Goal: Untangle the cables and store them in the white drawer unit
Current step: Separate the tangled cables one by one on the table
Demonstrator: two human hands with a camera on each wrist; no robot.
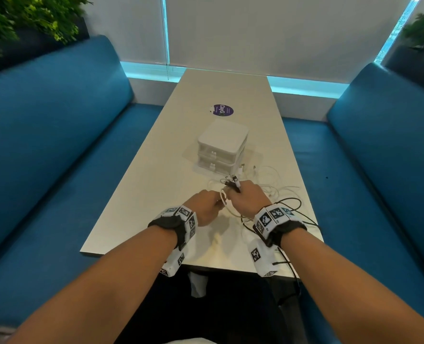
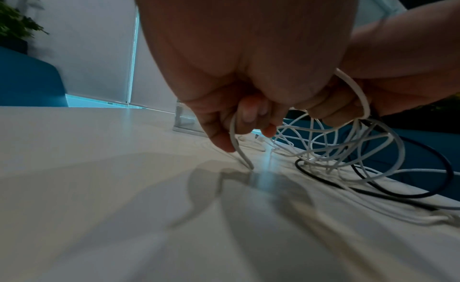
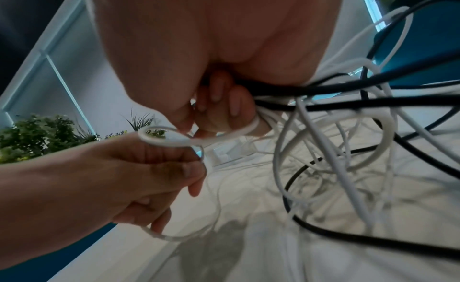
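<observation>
A tangle of white and black cables (image 1: 273,192) lies on the white table (image 1: 136,209) in front of the white drawer unit (image 1: 220,147), whose drawers are closed. My right hand (image 1: 247,197) grips a bunch of cable ends, black and white, with plugs sticking up from the fist; the bundle (image 3: 323,101) fans out below it. My left hand (image 1: 207,207) pinches a thick white cable (image 2: 235,136) that loops (image 3: 169,138) across to the right hand. Both hands are raised a little above the table, close together.
Blue sofas (image 1: 44,135) flank the table on both sides. A purple round sticker (image 1: 222,110) sits beyond the drawer unit. Plants (image 1: 19,18) stand behind the sofas. Black cable loops (image 1: 295,214) reach the table's right front edge.
</observation>
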